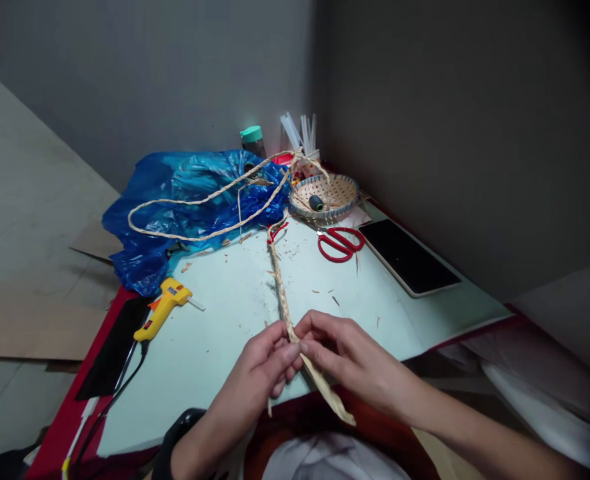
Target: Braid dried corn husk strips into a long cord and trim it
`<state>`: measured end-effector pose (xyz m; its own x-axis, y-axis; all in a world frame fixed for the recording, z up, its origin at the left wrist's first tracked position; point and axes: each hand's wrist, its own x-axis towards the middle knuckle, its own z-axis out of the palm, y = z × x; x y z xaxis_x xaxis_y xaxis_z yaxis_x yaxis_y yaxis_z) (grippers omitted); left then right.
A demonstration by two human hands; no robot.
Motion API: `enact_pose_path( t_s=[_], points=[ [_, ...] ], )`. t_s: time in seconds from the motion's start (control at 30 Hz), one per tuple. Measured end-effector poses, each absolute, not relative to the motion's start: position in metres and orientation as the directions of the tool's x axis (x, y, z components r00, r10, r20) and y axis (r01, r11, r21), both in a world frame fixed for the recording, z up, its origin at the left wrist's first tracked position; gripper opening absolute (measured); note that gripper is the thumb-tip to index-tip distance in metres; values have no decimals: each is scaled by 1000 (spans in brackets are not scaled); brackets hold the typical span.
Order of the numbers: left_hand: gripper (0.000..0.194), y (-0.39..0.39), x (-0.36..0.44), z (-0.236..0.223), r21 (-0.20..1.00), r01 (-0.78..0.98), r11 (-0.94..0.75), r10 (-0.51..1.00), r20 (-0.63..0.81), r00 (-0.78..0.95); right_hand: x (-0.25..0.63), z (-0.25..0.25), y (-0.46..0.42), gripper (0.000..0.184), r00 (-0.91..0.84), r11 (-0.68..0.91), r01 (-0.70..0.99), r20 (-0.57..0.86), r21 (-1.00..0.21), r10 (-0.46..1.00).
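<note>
A pale braided straw cord (281,290) runs down the middle of the table toward me, its far part tied with a bit of red string (277,232). My left hand (267,360) pinches the braid's near end between thumb and fingers. Against it, my right hand (347,350) also closes on the braid, thumb and forefinger meeting at the same spot. Below the fingers a wide loose straw strand (329,393) hangs toward my lap, and a thinner end (269,407) dangles under the left hand. A longer loop of thin braid (185,237) lies over the blue plastic bag.
Red-handled scissors (341,244) and a dark-screened tablet (409,257) lie to the right. Behind them sits a woven basket (345,197) holding a dark roll. A yellow glue gun (163,310) with its cord is at left, near the blue plastic bag (195,173). Straw scraps dot the table (215,347).
</note>
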<state>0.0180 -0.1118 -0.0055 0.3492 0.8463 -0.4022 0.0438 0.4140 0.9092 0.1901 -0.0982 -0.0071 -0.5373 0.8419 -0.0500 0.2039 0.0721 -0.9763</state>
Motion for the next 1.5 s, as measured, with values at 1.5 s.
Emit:
enact_pose_path(
  t_s=[1.5],
  points=[
    [12,-140,18,-1,961,148,234,956,-255,143,174,-5,-103,27,-545,194,301,-1,-934,838]
  ],
)
